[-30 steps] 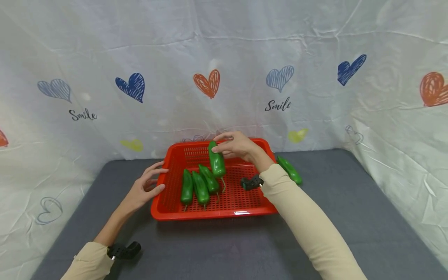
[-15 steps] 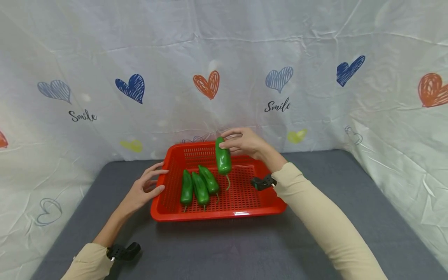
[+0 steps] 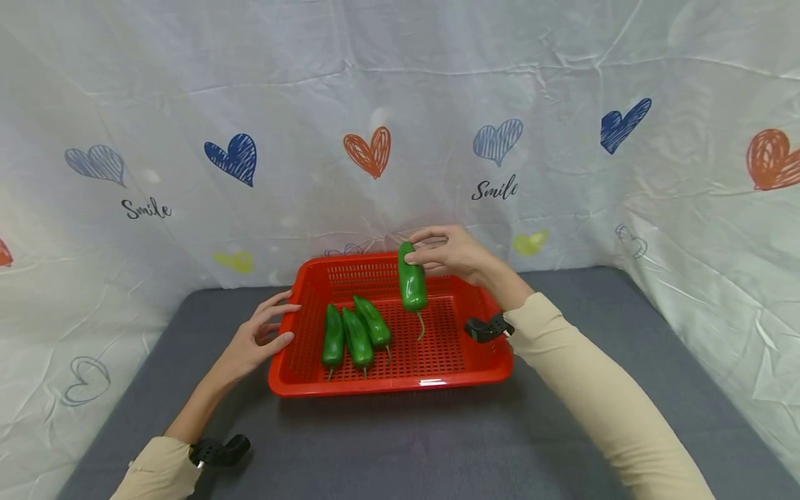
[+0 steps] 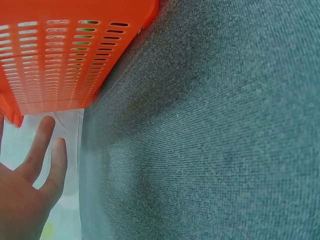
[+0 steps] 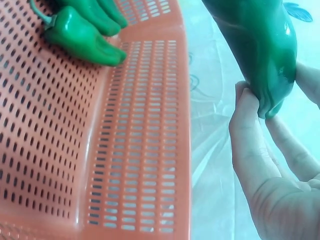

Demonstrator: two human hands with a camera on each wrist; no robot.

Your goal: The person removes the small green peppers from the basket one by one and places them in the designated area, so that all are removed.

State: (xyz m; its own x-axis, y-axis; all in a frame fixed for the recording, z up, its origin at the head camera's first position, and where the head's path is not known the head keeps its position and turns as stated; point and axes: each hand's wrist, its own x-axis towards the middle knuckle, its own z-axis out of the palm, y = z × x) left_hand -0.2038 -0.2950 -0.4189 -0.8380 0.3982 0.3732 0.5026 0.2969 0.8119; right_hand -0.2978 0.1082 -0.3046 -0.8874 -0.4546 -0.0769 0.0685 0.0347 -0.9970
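Observation:
My right hand (image 3: 455,255) pinches a green pepper (image 3: 413,281) by its narrow tip, between thumb and fingers. The pepper hangs over the right half of a red plastic basket (image 3: 387,389), stem pointing down. In the right wrist view the held pepper (image 5: 265,55) shows large, with fingertips around its lower end. Three more green peppers (image 3: 359,338) lie side by side on the left part of the basket floor. At the basket's left rim, my left hand (image 3: 253,340) has its fingertips right at the edge, fingers spread. The left wrist view shows that hand's extended fingers (image 4: 37,150) beside the basket wall.
A grey cloth covers the table (image 3: 387,451) under the basket. Behind it hangs a white curtain (image 3: 425,83) printed with hearts and the word "Smile". Each wrist carries a small black device, and the right sleeve (image 3: 600,389) crosses the table's right side.
My right hand and the pepper in it have moved right across the basket. My right forearm now hides the pepper seen earlier right of the basket. The left hand has stayed put.

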